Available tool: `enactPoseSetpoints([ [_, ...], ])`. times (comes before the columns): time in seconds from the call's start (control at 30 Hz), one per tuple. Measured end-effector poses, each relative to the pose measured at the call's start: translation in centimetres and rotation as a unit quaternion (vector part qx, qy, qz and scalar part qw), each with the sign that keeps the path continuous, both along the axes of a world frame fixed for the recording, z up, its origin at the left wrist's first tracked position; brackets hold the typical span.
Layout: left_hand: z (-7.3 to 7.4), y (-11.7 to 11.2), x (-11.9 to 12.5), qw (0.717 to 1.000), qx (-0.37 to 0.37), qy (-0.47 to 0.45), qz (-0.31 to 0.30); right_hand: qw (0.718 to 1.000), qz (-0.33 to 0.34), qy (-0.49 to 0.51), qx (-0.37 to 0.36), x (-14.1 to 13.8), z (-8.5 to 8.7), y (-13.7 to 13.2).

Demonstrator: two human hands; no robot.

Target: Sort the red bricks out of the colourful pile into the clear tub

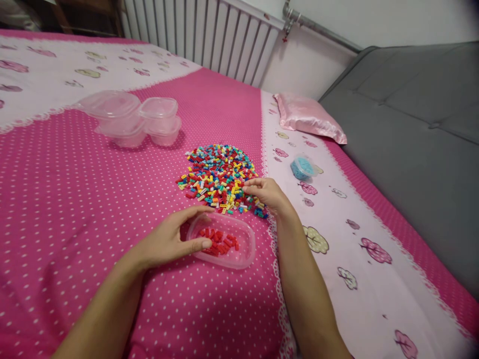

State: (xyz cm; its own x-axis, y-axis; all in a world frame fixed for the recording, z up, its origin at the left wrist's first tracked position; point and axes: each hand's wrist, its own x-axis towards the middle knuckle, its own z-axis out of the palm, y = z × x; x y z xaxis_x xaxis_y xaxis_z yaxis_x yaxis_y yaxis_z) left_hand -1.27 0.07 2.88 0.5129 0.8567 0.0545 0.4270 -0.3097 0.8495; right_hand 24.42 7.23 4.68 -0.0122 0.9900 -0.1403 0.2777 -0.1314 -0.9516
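A clear plastic container (247, 244) with several small red building bricks (220, 242) inside stands on the bed before me. My left hand (179, 234) grips its left end, the thumb over the near rim and the fingers along the far side. Just beyond the container lies a heap of small toy building bricks (217, 174) in red, yellow, blue, green, white and orange. At the heap's right edge, my right hand (264, 192) has thumb and fingers pinched together. What sits between those fingertips is too small to make out.
Several empty clear containers with lids (157, 119) are stacked at the back left. On the right lies a small clear box of light blue pieces (303, 168). Behind it are a pink satin pillow (309, 117) and a grey headboard (411, 109). A white radiator (202, 37) stands beyond the bed.
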Motion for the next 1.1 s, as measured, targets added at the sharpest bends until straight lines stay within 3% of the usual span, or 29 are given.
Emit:
enactPoseSetpoints([
  [0.13,0.0,-0.1,0.0,1.0,0.003,0.003,0.003,0.987,0.018,0.153,-0.043,-0.2,0.9,-0.3],
  [0.3,0.1,-0.1,0.0,1.0,0.0,0.003,0.002,0.917,0.012,0.382,-0.113,0.2,1.4,0.2],
  [0.43,0.0,-0.1,0.0,1.0,0.0,0.006,0.004,0.88,-0.032,0.455,-0.133,0.3,1.5,0.5],
  [0.63,0.1,-0.1,-0.1,1.0,0.007,0.007,0.002,0.854,-0.046,0.512,-0.076,0.3,2.0,0.3],
  [0.7,0.1,-0.2,-0.1,1.0,0.005,0.006,0.002,0.873,-0.046,0.482,-0.067,0.4,2.1,0.3],
  [0.77,0.2,-0.2,0.0,1.0,0.001,0.003,0.001,0.91,-0.048,0.407,-0.059,0.4,2.0,0.2],
  [0.87,0.2,-0.2,0.0,1.0,-0.001,0.003,0.002,0.97,-0.042,0.236,-0.043,0.3,1.4,0.0],
  [0.93,0.2,-0.2,0.1,1.0,-0.001,0.004,0.003,0.993,-0.027,0.116,-0.023,0.2,0.9,-0.1],
  [1.0,0.2,-0.2,0.1,1.0,-0.004,0.002,0.002,1.0,-0.003,-0.002,-0.004,0.2,0.5,-0.2],
  [1.1,0.2,-0.2,0.1,1.0,-0.006,0.0,0.001,0.983,0.038,-0.181,0.003,0.2,0.2,-0.2],
])
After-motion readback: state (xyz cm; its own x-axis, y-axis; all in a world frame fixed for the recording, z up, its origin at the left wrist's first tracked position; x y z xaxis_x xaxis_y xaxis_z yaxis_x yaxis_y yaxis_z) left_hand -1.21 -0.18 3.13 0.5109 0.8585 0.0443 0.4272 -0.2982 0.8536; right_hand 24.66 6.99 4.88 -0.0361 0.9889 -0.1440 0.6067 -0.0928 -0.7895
